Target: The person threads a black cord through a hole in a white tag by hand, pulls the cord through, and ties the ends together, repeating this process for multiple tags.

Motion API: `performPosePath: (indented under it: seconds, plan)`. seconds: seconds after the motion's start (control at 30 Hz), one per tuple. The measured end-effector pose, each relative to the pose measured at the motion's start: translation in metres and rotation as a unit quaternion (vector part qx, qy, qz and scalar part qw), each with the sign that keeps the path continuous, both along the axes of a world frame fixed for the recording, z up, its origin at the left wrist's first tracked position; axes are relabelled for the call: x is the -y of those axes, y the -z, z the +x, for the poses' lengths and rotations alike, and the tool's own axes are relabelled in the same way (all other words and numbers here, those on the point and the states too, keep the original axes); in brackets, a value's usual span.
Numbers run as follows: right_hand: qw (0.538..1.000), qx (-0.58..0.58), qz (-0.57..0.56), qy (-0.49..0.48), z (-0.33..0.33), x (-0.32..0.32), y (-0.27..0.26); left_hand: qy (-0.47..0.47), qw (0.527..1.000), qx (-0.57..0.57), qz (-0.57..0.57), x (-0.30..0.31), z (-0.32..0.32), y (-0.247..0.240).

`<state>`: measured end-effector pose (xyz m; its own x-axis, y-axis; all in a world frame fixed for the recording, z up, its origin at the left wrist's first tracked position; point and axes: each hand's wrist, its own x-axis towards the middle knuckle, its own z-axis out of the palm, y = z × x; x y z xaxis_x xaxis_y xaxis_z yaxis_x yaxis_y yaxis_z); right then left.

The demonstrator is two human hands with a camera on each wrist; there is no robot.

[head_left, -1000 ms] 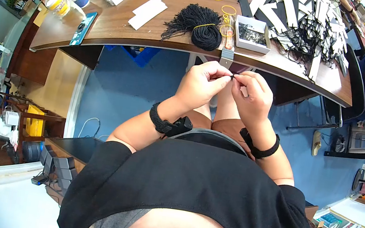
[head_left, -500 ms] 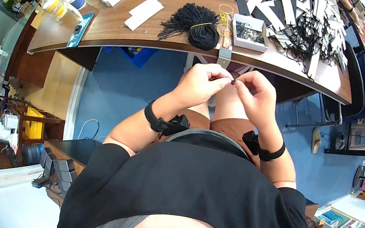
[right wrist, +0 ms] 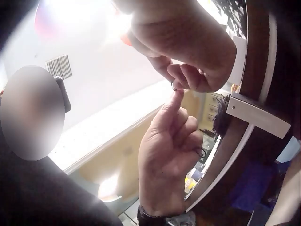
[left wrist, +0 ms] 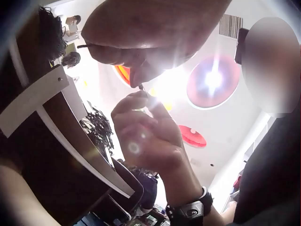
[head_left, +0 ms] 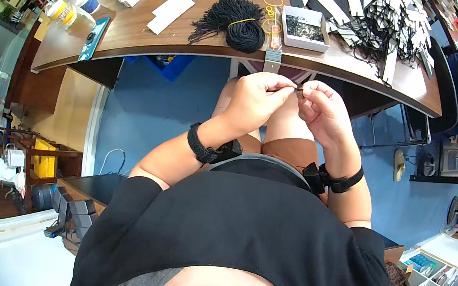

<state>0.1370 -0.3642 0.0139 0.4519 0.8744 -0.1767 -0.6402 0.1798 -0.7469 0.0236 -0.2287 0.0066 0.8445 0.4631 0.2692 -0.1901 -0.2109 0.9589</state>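
Note:
Over the lap, just off the table's front edge, my left hand (head_left: 257, 99) and right hand (head_left: 329, 114) meet at the fingertips. My left thumb and forefinger pinch a thin black cord (left wrist: 83, 46), whose end pokes out past the hand in the left wrist view. Between the fingertips of both hands is a tiny dark piece (right wrist: 174, 87) with a metallic glint, pinched by my right thumb and forefinger; its exact kind I cannot tell. Most of the cord is hidden inside the left hand.
On the wooden table (head_left: 133, 32) lie a black cord bundle (head_left: 244, 36) in a yellow rubber band, a white box (head_left: 286, 37) of small dark pieces, white strips (head_left: 171, 11), a pile of tags (head_left: 375, 16) with black cords, and a phone (head_left: 93, 39). A metal bracket (head_left: 272, 61) overhangs the edge.
Both hands stay fingertip to fingertip while the right fingers shift and curl closer around the tiny piece. The table has slid up and slightly left in the head view.

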Motion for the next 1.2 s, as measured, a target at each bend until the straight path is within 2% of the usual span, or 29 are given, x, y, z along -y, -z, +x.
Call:
performPosePath:
  seconds: [0.17, 0.2, 0.23, 0.27, 0.3, 0.33, 0.4, 0.43, 0.5, 0.6, 0.67, 0.73, 0.77, 0.8, 0.87, 0.9, 0.93, 1.03, 1.13, 1.2]
  plan:
    - [0.999, 0.002, 0.005, 0.051, -0.004, 0.0, 0.003, -0.006, 0.999, -0.012, 0.052, -0.002, 0.0, -0.008]
    - [0.994, 0.081, -0.01, 0.07, -0.004, -0.001, 0.003, -0.009, 0.996, -0.029, 0.079, -0.004, -0.001, -0.012]
    - [0.961, 0.245, -0.053, 0.117, -0.007, 0.0, 0.001, -0.013, 0.993, -0.049, 0.103, -0.004, -0.004, -0.013]
    - [0.864, 0.47, -0.063, 0.17, -0.008, 0.001, -0.003, -0.005, 0.995, -0.041, 0.09, -0.006, -0.003, -0.011]
    - [0.712, 0.666, -0.069, 0.211, -0.011, 0.001, -0.013, 0.005, 0.997, -0.039, 0.067, -0.008, -0.003, -0.008]
    - [0.694, 0.684, -0.05, 0.22, -0.012, 0.0, -0.016, 0.015, 0.998, -0.035, 0.044, -0.011, -0.002, -0.006]
    - [0.858, 0.482, -0.061, 0.168, -0.004, 0.005, -0.009, 0.043, 0.998, -0.031, -0.024, -0.015, 0.0, -0.003]
    - [0.918, 0.367, -0.065, 0.137, -0.002, 0.006, -0.004, 0.047, 0.997, -0.041, -0.054, -0.017, -0.001, -0.004]
    - [0.898, 0.416, -0.079, 0.121, -0.006, 0.006, -0.003, 0.052, 0.99, -0.06, -0.113, -0.02, -0.003, -0.01]
    - [0.833, 0.529, -0.077, 0.14, -0.009, 0.005, -0.003, 0.087, 0.994, -0.05, -0.054, -0.02, -0.002, -0.015]
    - [0.786, 0.595, -0.087, 0.146, -0.011, 0.003, -0.014, 0.116, 0.99, -0.058, -0.062, -0.021, 0.0, -0.013]
    - [0.764, 0.624, -0.089, 0.138, -0.012, 0.001, -0.017, 0.126, 0.988, -0.045, -0.081, -0.018, 0.002, -0.011]
    - [0.753, 0.638, -0.091, 0.135, -0.012, 0.001, -0.018, 0.127, 0.988, -0.063, -0.054, -0.02, 0.002, -0.013]
    - [0.767, 0.623, -0.098, 0.118, -0.01, 0.001, -0.015, 0.127, 0.988, -0.082, -0.029, -0.023, -0.001, -0.016]
    - [0.904, 0.413, -0.091, 0.063, -0.005, 0.002, -0.009, 0.126, 0.988, -0.091, 0.01, -0.023, -0.001, -0.016]
    - [0.951, 0.296, -0.084, 0.034, -0.005, 0.002, -0.005, 0.125, 0.989, -0.081, 0.024, -0.022, -0.002, -0.014]
    - [0.971, 0.227, -0.069, 0.025, -0.005, 0.001, -0.002, 0.122, 0.989, -0.071, 0.038, -0.022, -0.003, -0.013]
    - [0.99, 0.131, -0.046, 0.011, -0.006, 0.0, 0.005, 0.146, 0.984, -0.099, 0.028, -0.027, -0.005, -0.017]
    - [0.981, 0.184, -0.033, 0.056, 0.002, 0.005, 0.006, 0.106, 0.992, -0.073, -0.011, -0.036, -0.003, -0.002]
    - [0.971, 0.22, -0.052, 0.075, 0.006, 0.01, 0.007, 0.114, 0.987, -0.107, -0.043, -0.043, -0.006, 0.003]
